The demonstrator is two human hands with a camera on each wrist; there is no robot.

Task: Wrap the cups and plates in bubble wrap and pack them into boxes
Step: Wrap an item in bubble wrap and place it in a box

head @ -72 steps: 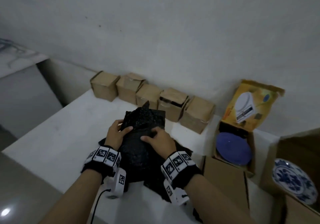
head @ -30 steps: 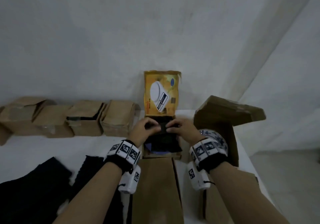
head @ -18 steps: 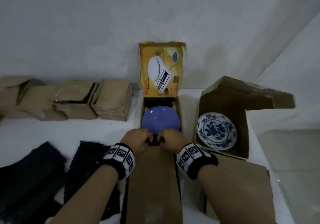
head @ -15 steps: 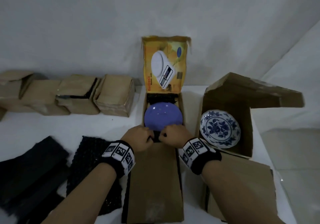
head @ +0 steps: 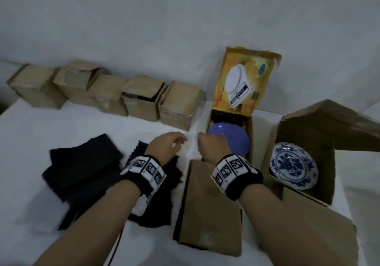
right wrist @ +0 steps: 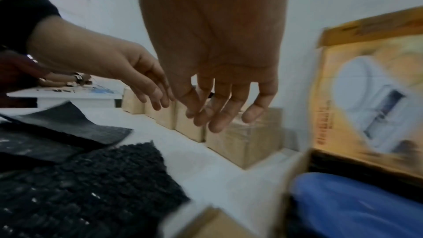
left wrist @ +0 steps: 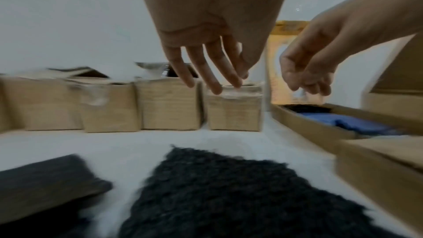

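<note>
Both hands now lifted clear of yellow-lidded box (head: 249, 126), swinging left; half second back they were tucking black wrap at purple plate (head: 230, 140). Plate sitting in box, likely packed. Left hand (head: 164, 149), right hand (head: 213, 147) hanging relaxed, gripping nothing. Bubble wrap sheet (left wrist: 213, 193) lying below fingers (left wrist: 213, 73), apart

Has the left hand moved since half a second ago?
Yes. The left hand has gone leftward, off the open box edge by the purple plate, over black bubble wrap.
</note>
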